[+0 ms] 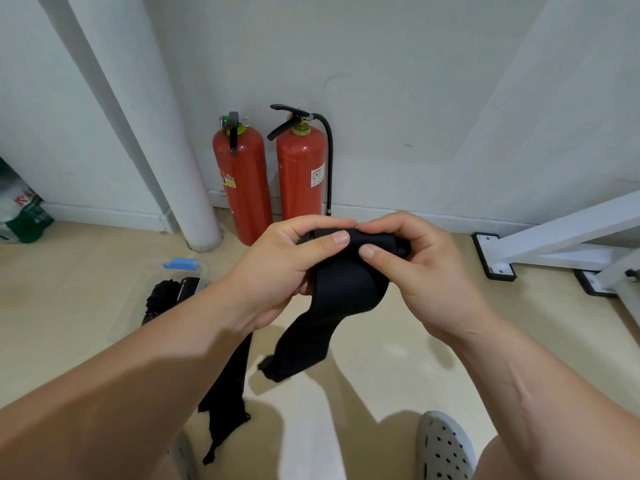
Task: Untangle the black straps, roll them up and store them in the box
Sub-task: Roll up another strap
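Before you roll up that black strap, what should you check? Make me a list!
1. Left hand and right hand both pinch the black strap at its rolled end: ok.
2. Its loose tail hangs free, no knot: ok.
3. Second strap apart from the first: cannot tell, the left arm hides its top.
4. Box close by on the floor: ok.
5. Room inside the box: cannot tell.

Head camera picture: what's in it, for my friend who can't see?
Left hand and right hand grip a half-rolled black strap, its tail dangling. A clear box holding straps sits on the floor, two red fire extinguishers behind.
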